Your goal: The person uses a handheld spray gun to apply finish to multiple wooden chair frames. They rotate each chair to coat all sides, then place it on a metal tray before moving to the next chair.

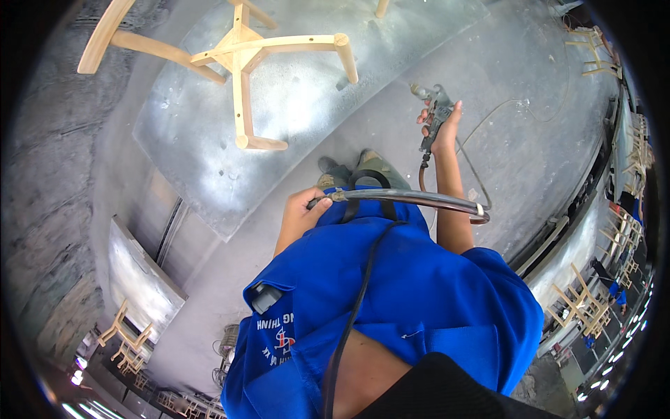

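Spray gun [435,117] in the right hand [444,133], right of centre in the upper half of the view, its nozzle directed toward the upper left and the fingers wrapped around its handle. Left hand [304,211], in front of the blue garment [426,272], is closed around a dark hose [401,196] that crosses to the right forearm [451,188]. Pale wooden frame [240,59] appears at upper left, against a grey metal sheet [202,174].
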### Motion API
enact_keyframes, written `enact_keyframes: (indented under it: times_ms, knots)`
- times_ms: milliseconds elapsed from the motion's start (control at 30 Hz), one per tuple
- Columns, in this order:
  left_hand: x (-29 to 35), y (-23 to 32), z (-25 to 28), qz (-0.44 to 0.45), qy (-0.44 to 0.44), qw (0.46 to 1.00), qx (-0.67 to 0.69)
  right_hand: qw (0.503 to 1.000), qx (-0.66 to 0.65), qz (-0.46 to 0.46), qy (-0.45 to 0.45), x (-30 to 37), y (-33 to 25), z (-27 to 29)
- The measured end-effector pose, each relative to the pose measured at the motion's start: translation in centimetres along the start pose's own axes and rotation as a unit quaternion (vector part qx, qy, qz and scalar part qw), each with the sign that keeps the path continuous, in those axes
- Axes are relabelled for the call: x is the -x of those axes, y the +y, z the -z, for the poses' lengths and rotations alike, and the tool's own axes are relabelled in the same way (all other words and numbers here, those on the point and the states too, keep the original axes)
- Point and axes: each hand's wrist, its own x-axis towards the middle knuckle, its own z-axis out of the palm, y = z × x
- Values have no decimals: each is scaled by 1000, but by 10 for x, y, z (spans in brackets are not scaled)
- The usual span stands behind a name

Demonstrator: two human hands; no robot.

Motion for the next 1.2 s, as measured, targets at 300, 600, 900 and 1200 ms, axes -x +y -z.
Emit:
enact_keyframes:
  times_ms: [300,600,900,1200]
  knots:
    - [23,13,-61,48,42,996,-68,992,13,-89,87,-81,70,105]
    - [12,22,-120,-4,59,997,-50,979,191,-71,-16,-76,-19,117]
    - [-13,69,-168,-27,31,991,-128,963,23,-48,-266,-116,-136,39]
    - [6,73,-162,13,134,981,-142,985,136,-75,-71,-202,-35,61]
